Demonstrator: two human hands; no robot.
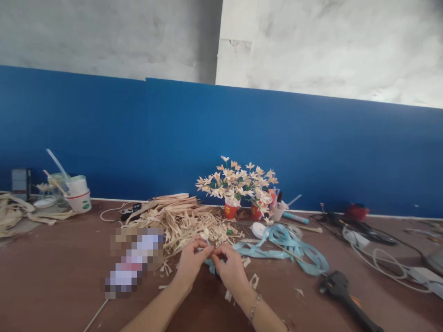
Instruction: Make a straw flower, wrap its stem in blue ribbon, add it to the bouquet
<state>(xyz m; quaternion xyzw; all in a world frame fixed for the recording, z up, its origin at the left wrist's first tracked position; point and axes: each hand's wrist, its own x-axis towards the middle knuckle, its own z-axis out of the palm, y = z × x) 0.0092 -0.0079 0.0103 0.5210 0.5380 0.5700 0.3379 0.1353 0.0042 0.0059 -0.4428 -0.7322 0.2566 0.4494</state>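
Note:
My left hand (pixel 192 260) is closed in a pinch, and a small pale husk flower (pixel 205 234) pokes up at its fingertips. My right hand (pixel 228 265) is also closed, its fingertips meeting the left ones. A bit of light-blue ribbon (pixel 210 265) shows between and below the hands; exactly how the fingers grip it is hidden. To the right lies a loose heap of the same blue ribbon (pixel 277 240). Just beyond the hands, a pile of dry husk strips (pixel 173 219) is spread on the brown table (pixel 277 304).
Red paper cups (pixel 230 210) hold bunches of pale flowers near the blue partition (pixel 173 138). At left are a blurred-out phone-like object (pixel 133 263) and a white cup (pixel 79 201). A black tool (pixel 346 295), white cables (pixel 377 265) and a power strip lie at right.

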